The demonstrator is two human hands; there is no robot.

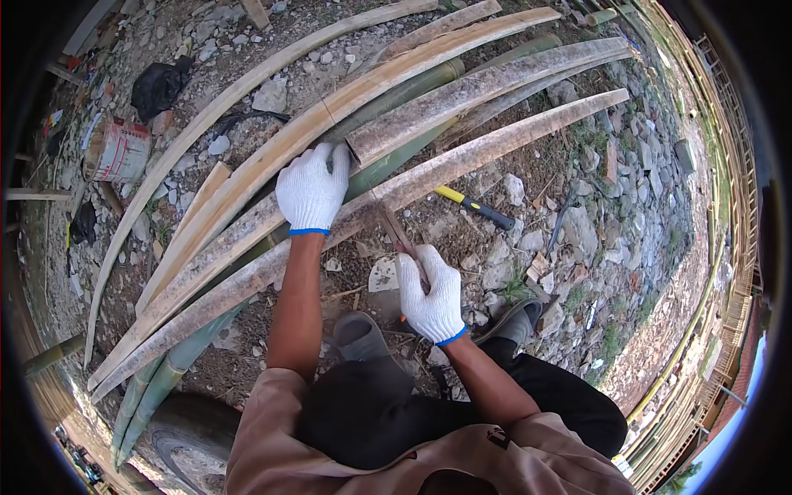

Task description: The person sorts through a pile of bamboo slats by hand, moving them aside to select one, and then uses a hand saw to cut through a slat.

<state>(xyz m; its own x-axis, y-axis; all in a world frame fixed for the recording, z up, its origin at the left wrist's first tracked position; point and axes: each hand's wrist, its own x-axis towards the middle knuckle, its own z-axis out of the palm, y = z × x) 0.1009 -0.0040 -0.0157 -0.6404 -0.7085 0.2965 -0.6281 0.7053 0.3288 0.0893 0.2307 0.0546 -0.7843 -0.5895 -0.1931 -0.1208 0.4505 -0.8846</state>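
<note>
My left hand (313,188), in a white knit glove with blue cuff, is closed over a long rough-faced wooden slat (219,247), beside the square end of another slat (487,95). My right hand (431,293), gloved alike, is wrapped round a tool that looks like a hand saw (389,221). Its narrow brownish blade, seen nearly edge-on, reaches up to the nearest slat (503,144); the grip is mostly hidden by my fingers. Green bamboo poles (404,157) lie beneath the slats. Just right of the blade, a yellow-and-black tool handle (474,206) rests on the ground, its head out of sight.
Pale curved slats (239,87) lie farther out. Stones and rubble (582,231) cover the ground. A tin-like container (118,150) and a black plastic bag (161,87) are at left. A tyre (194,437) sits at lower left, and my sandalled feet (359,334) are close below my hands.
</note>
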